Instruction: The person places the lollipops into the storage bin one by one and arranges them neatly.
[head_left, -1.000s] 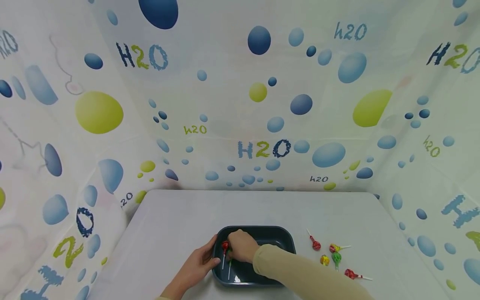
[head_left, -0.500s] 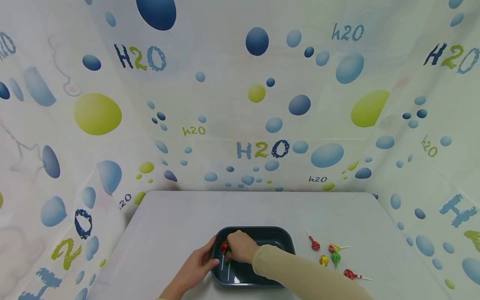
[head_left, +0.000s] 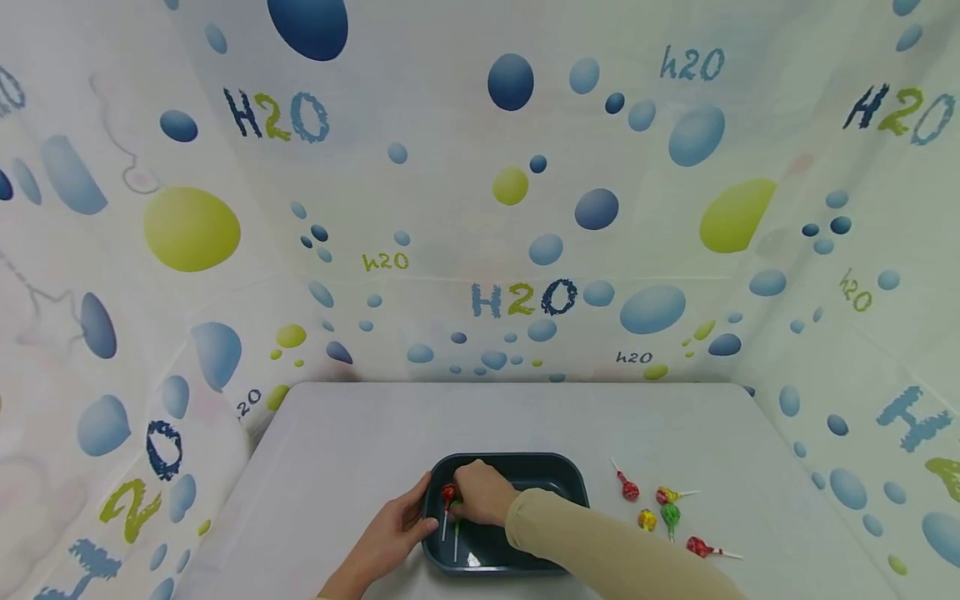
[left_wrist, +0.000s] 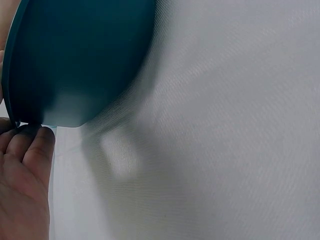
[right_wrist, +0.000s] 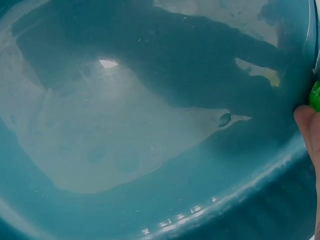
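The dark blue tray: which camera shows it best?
The head view: most of the dark blue tray shows, with the right hand and sleeve hiding part. The left wrist view shows only some outer wall; the right wrist view, only part of the glossy inside.

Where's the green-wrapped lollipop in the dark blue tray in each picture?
Head: green-wrapped lollipop low, just left of centre, partly hidden by the right hand.
Left wrist: not in it.
Right wrist: lollipop at right edge, by a fingertip.
Shared landmark: dark blue round-cornered tray.
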